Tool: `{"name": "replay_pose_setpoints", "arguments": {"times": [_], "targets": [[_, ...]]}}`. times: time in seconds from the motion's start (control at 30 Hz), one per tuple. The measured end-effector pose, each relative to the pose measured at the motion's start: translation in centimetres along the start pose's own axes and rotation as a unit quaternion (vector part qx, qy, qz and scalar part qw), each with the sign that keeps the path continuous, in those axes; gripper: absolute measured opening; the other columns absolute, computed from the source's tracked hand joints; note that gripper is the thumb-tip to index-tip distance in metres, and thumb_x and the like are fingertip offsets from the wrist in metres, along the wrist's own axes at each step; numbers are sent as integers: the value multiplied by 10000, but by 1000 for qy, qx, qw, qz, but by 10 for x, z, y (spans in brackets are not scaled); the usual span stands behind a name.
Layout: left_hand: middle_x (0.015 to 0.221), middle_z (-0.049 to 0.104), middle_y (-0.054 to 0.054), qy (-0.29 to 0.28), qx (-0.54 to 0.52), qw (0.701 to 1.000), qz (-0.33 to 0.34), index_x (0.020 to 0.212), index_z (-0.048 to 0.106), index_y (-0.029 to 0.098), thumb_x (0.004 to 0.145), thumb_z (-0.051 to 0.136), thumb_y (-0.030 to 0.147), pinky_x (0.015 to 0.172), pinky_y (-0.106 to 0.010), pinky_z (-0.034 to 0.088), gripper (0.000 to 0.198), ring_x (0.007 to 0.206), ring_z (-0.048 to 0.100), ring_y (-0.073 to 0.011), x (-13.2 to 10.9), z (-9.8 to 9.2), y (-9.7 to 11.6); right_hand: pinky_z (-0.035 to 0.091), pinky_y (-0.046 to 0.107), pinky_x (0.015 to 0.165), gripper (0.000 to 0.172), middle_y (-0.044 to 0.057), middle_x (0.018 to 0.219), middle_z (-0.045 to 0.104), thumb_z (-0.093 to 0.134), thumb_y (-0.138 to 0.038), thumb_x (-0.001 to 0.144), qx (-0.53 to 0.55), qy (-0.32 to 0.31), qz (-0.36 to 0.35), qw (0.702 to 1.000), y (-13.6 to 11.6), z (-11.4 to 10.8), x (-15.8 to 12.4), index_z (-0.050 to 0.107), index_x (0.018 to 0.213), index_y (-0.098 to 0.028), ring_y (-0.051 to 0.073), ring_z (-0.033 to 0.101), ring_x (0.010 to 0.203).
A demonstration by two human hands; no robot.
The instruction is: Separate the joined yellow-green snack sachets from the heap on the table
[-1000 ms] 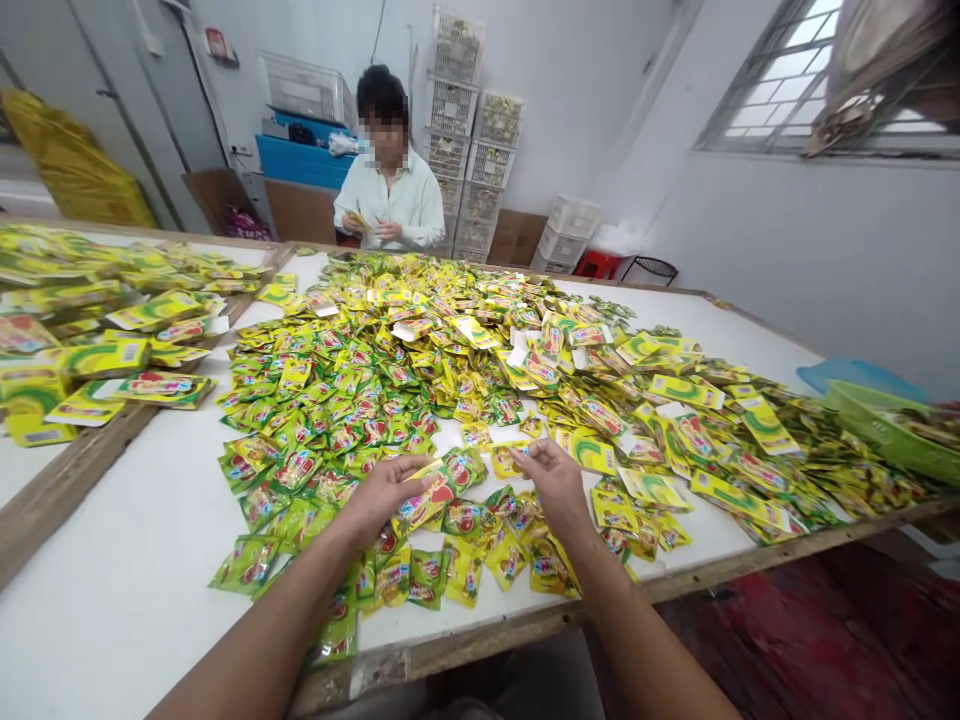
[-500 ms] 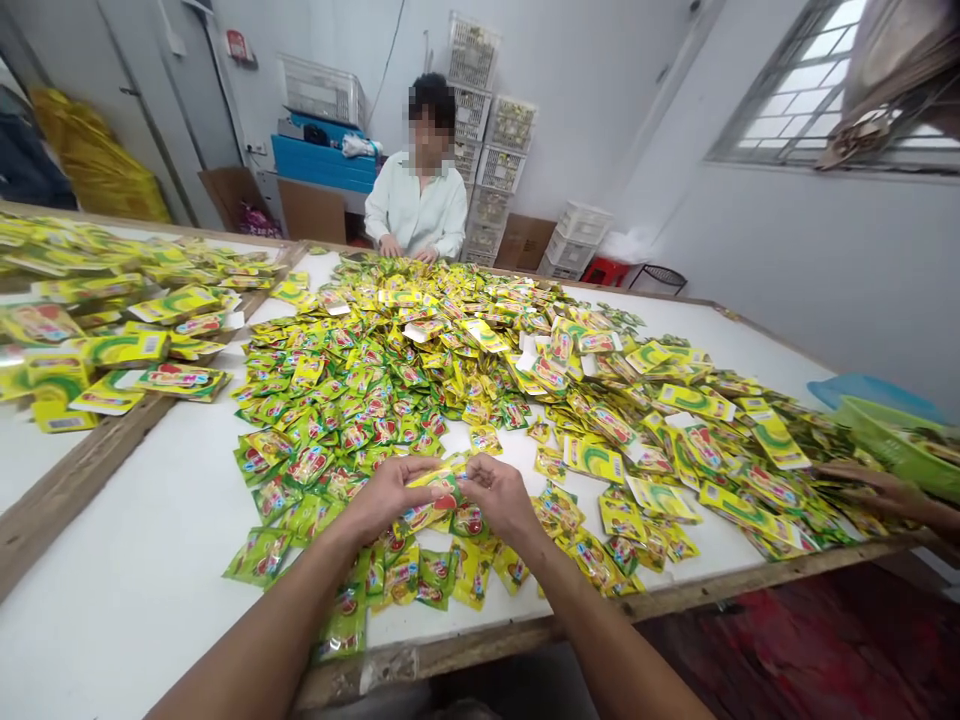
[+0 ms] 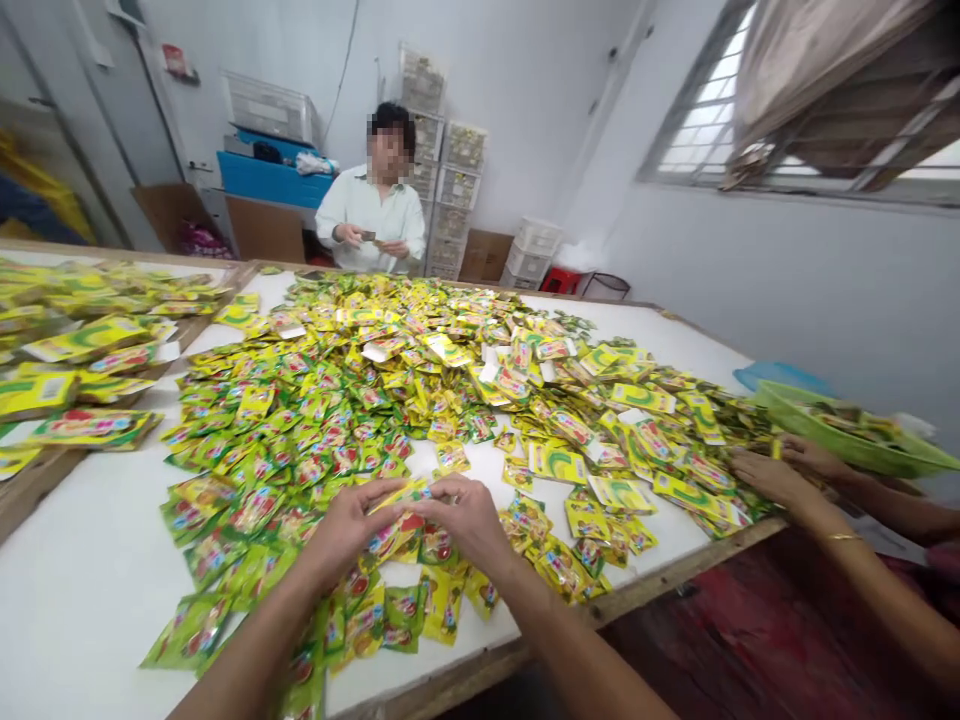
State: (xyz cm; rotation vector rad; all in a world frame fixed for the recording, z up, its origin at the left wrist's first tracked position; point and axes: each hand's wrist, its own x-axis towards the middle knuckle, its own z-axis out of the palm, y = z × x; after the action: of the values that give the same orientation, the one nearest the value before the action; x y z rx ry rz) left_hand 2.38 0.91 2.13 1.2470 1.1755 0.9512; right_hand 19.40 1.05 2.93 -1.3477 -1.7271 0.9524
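My left hand (image 3: 341, 530) and my right hand (image 3: 466, 522) are close together above the near part of the table. Both have their fingers closed on one small yellow carton (image 3: 390, 537) with green and red print. My left hand grips its left part, while my right thumb and fingers pinch its upper right end. Fingers cover much of the carton. Green and yellow sachets (image 3: 403, 612) lie beneath and around my hands. Beyond them spreads a large heap of sachets (image 3: 300, 400), with flat yellow cartons (image 3: 557, 462) among those to the right.
Wooden strips (image 3: 517, 655) edge the white table. More cartons (image 3: 82, 340) lie at the left. Across the table stands a person (image 3: 375, 215) holding small pieces. A co-worker's hands (image 3: 780, 480) work at the right beside a green basket (image 3: 862, 430).
The view has swung right, so everything sits further left. My hands still hold the carton. The person opposite has raised both hands, and more of the right co-worker's arms shows.
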Motion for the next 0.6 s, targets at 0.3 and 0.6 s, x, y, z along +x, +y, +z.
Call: {"name": "replay_pose_setpoints", "arguments": {"times": [0.3,0.6], "targets": [[1087,680,-77,-11,-37,999,-22,967,702,182,617,713,437,966,-420,408,433,1091,559,-310,5,-6,-8,370,274,681,149,-20,651,553,704,-367,640,-57,23,39,997,-5,22,-6,664,678,-229,165,497,715],[939,717,-72,-50,-61,994,-72,1032,638,186,588,728,481,838,-359,491,541,906,647,-261,1,-13,0,432,262,630,187,-22,643,590,625,-376,693,145,-93,42,984,4,41,0,634,715,-191,160,555,682]]}}
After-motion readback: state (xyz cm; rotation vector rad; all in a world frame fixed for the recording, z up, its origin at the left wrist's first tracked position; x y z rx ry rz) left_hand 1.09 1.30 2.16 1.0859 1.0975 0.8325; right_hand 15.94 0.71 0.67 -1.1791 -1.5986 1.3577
